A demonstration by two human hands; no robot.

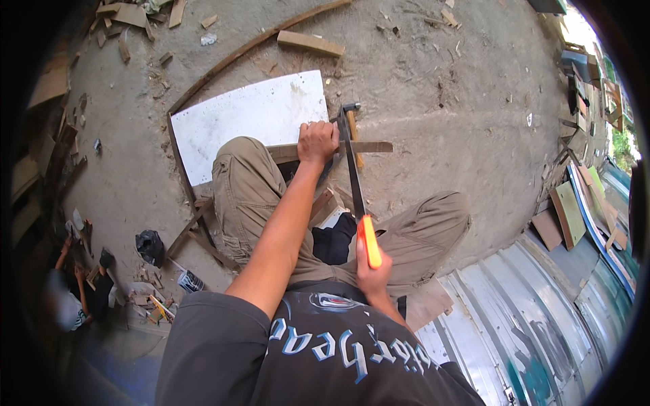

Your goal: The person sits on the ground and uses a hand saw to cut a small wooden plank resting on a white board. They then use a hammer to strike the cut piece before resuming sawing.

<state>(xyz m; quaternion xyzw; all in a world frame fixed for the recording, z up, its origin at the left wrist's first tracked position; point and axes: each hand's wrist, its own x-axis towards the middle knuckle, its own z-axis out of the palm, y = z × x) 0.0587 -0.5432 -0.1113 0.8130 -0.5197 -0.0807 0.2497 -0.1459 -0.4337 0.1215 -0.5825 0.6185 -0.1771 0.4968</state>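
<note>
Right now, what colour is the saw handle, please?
The saw handle is orange and yellow (head view).

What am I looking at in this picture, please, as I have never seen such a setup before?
There is no machine: these are a person's two bare hands, seen from a wide camera worn on the head and looking down, hence the bent edges. The right hand holds a saw by its orange-yellow handle; the left hand is closed over a wooden strip, which the blade crosses. On the dusty ground lie a white board and a hammer, with wood scraps farther out.
</note>
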